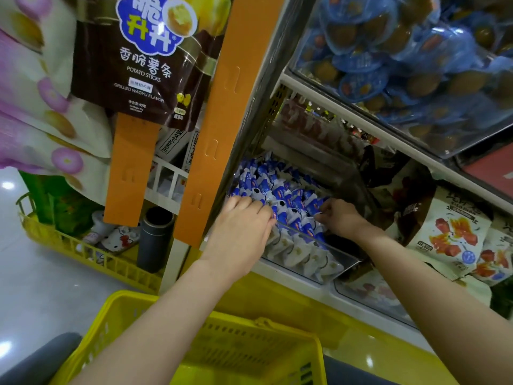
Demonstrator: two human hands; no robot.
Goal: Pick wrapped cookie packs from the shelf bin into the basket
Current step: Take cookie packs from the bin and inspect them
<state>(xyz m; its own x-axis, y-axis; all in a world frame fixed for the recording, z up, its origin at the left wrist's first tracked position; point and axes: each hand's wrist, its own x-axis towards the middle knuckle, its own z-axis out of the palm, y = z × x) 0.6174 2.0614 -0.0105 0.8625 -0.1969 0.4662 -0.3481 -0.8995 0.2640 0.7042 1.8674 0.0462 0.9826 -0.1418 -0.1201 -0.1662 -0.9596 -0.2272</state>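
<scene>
Here, in the head view, both hands reach into a clear shelf bin (319,259) heaped with blue-and-white wrapped cookie packs (288,195). The left hand (244,218) lies back-up on the near left of the heap, its fingers pressed side by side with the tips bent down among the wrappers; whether they grip a pack cannot be told. The right hand (341,218) sits at the heap's right edge, fingers curled, thumb and fingertips pinching the cookie packs there. Below the forearms stands a yellow basket (249,343), its visible floor bare. An orange shelf upright (219,120) rises just left of the bin, and a brown potato sticks bag (138,59) hangs beyond it. A second yellow basket (83,251) sits on the floor at left.
</scene>
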